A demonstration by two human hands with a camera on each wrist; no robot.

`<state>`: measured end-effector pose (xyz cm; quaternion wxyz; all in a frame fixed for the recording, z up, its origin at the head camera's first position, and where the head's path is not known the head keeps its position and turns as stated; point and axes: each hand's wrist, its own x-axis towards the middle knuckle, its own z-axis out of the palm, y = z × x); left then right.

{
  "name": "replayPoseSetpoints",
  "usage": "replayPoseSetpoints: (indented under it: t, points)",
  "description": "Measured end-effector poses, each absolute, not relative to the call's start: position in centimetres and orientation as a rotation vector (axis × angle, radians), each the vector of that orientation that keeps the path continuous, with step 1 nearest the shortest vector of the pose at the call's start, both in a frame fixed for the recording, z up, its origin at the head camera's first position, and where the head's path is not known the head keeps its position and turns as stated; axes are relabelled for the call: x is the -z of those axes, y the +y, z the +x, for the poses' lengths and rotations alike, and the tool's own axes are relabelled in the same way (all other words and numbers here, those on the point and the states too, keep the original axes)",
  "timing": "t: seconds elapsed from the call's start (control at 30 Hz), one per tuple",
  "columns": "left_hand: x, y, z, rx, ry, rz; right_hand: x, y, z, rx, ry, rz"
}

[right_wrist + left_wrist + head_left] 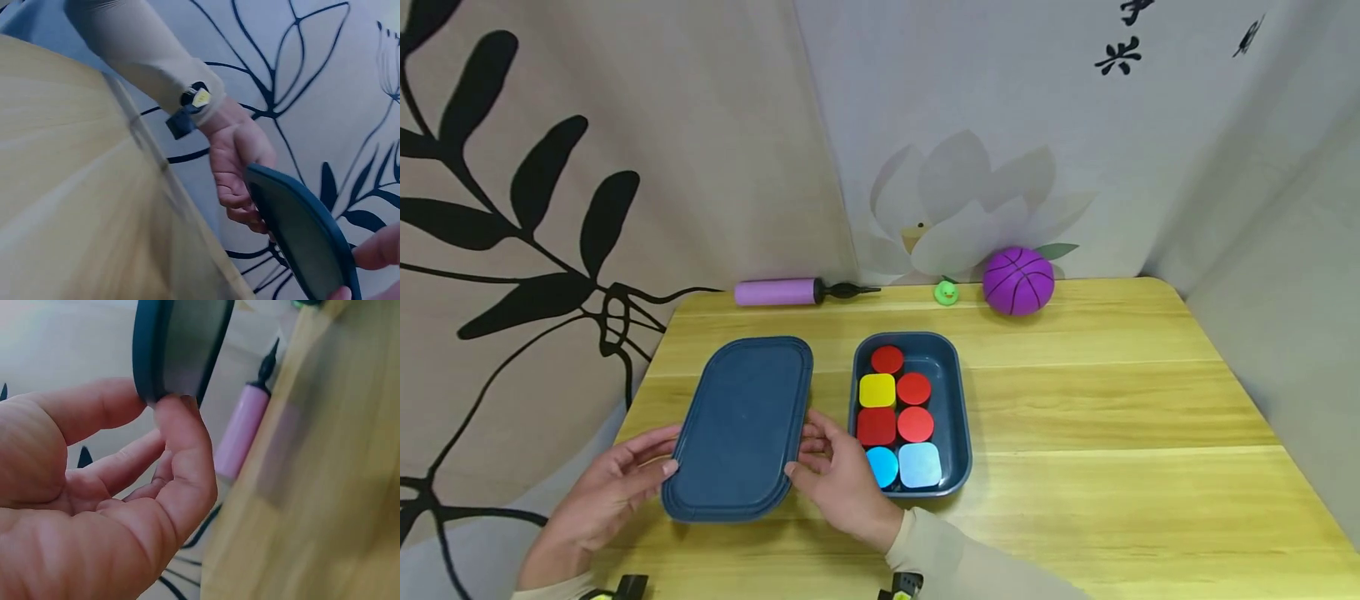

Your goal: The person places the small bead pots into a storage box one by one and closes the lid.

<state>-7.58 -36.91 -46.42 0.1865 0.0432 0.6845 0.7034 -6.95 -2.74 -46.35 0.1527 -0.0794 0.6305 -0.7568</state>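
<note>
A dark blue rectangular lid [741,425] with rounded corners is held up over the left part of the table. My left hand [606,492] pinches its left edge between thumb and fingers. On the opposite edge my right hand [842,483] grips it, thumb on top and fingers beneath. The left wrist view shows the lid's rim [150,356] between the left thumb and forefinger. From the right wrist the lid's underside [300,231] is visible. Beside the right hand stands a matching blue box [951,417] holding red, yellow and blue round and square pieces.
Along the table's back edge lie a purple hand pump [778,292] with a black nozzle, a small green duck-like toy [946,292] and a purple ball [1018,282] with basketball lines. Patterned curtains [722,142] hang behind the wooden table [1112,433].
</note>
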Motion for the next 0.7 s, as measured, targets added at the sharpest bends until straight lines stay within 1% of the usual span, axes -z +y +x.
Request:
replayPoseSetpoints:
  t: [0.43,0.7]
  points:
    - [45.1,-32.9,-8.5,-2.076,1.756,0.319,44.8,1.7,-9.2,2.222,1.752,-0.127]
    - [44.9,-29.7,-9.1,-2.05,1.726,0.353,44.0,4.9,-11.3,2.311,1.693,-0.021]
